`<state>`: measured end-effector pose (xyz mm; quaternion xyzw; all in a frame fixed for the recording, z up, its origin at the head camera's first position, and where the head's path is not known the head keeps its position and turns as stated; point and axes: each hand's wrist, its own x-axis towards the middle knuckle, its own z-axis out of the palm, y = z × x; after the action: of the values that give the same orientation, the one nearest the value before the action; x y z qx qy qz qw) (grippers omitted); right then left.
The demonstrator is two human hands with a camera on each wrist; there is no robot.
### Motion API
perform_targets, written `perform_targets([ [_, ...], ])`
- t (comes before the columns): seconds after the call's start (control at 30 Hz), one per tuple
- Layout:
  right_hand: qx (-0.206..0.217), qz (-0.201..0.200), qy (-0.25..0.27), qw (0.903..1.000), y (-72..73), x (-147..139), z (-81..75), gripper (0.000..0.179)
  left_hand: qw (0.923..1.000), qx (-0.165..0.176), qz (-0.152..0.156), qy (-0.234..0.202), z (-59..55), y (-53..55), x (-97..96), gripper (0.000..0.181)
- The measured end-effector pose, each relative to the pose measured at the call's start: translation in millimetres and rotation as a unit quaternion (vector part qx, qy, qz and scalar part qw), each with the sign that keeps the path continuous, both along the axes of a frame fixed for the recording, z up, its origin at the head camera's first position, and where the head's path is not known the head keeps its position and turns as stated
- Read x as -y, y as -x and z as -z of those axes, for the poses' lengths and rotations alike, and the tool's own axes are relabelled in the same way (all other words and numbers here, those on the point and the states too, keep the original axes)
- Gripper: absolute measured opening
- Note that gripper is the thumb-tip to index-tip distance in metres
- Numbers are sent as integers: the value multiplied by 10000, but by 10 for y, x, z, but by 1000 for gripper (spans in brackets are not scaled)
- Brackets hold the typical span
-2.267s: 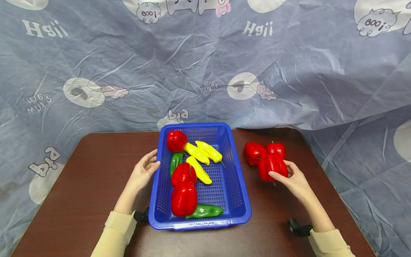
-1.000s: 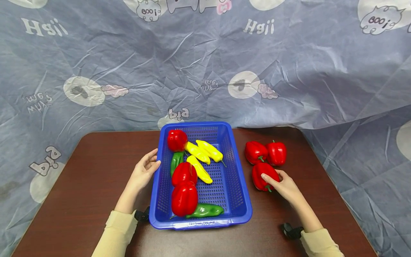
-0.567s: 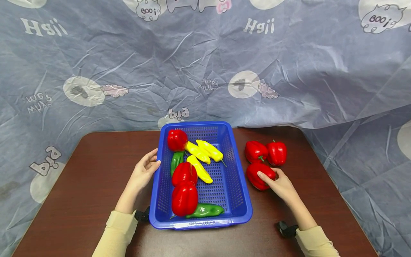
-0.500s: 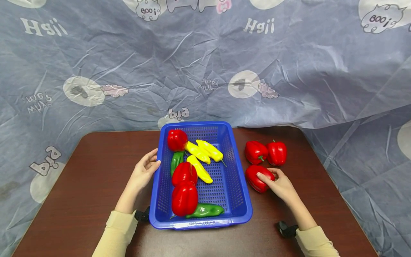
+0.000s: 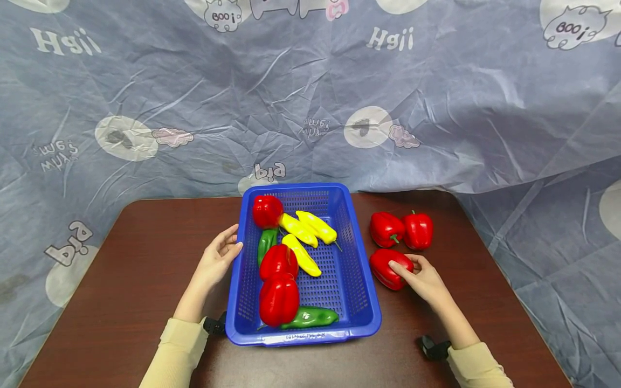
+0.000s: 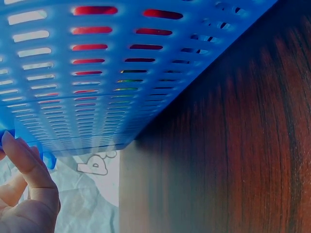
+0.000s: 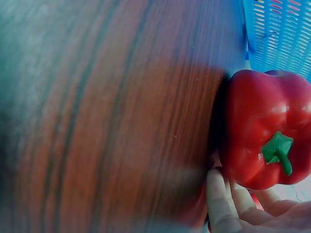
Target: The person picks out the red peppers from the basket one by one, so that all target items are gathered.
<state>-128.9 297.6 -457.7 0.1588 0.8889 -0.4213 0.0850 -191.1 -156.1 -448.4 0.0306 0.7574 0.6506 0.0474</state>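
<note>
Right hand [image 5: 424, 277] had thumb and fingers clamped on a red pepper [image 5: 380, 267], apparently on the table [image 5: 145, 269], just outside the basket [image 5: 310, 338] at its 3 o'clock. Two spare peppers [image 5: 386, 230] were near it, at 12 and 1. Left hand [image 5: 218, 256], fingers curled, held the basket's 9 o'clock rim. Step: placing or picking, couldn't tell. Next move called for clean release if placing, firm pinch if lifting.
</note>
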Motion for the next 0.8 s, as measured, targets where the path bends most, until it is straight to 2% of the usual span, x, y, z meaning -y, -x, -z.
perform_targets([
  [0.2, 9, -70, 176, 9998, -11, -22, -13, 83, 10000, -30, 26, 40, 19, 7, 7, 55],
  [0.37, -159, -84, 216, 9996, -1, -35, -106, 79, 10000, 14, 14, 31, 22, 5, 10, 55],
  [0.57, -567, -138, 209, 9981, 43, -29, -338, 77, 10000, 64, 7, 26, 9, 3, 13, 55],
  [0.8, -924, -283, 207, 9951, 107, 113, -725, 76, 9999, 109, 17, 75, -12, 6, 15, 56],
])
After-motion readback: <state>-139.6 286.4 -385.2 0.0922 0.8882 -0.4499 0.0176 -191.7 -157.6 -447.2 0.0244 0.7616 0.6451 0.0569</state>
